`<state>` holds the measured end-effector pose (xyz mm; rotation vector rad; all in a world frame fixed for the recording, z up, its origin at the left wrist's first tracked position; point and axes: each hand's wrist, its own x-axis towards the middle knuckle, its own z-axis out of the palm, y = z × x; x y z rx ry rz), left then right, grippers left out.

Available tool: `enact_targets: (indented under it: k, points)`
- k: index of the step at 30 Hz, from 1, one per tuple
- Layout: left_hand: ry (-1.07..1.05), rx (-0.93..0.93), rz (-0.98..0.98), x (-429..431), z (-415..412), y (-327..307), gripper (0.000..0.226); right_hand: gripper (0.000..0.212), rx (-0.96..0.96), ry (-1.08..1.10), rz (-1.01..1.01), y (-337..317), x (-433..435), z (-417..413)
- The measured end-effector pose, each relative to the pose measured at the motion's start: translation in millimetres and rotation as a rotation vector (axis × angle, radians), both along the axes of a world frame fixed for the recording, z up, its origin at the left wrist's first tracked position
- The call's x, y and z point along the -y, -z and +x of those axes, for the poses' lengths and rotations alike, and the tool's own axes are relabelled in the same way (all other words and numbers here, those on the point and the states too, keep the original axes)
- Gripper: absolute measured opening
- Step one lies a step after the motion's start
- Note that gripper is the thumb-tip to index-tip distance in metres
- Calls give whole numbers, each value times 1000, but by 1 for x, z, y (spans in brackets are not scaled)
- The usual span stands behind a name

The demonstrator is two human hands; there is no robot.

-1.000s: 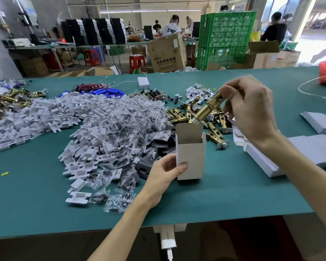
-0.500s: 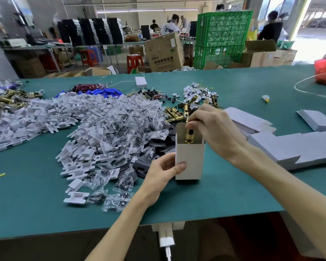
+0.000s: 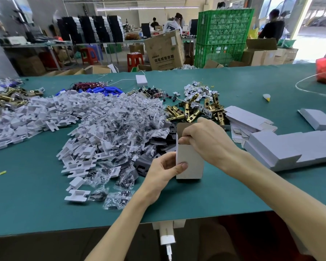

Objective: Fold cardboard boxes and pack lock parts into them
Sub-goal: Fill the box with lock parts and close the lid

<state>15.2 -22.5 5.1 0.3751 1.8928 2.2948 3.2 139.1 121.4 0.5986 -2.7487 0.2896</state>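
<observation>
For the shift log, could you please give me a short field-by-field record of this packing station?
Box: small grey carton, upright on the green table, top flap open
Left hand: grips the box's left side, thumb on its front
Right hand: fingers curled at the box's open top; contents of grip hidden
Behind box: loose brass latches
Left of box: white plastic pieces, bagged screws
Right of box: flat box blanks

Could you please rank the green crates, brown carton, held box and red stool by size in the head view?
1. green crates
2. brown carton and held box, about alike (box is nearer)
3. red stool
</observation>
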Motion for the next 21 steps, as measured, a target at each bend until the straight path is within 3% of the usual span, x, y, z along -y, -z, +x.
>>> enact_targets:
  k: [4,11,17,21]
  points:
    - [-6,-5,-20,1,0,1,36,29,-25,14,188,-2,1,4]
    - [-12,-8,-45,1,0,0,36,27,-29,81,168,2,-1,14]
    - [-28,-22,-58,0,0,2,35,3,-213,56,97,-5,13,23]
    - [-53,-19,-113,0,2,1,18,17,-295,-29,129,-4,34,26]
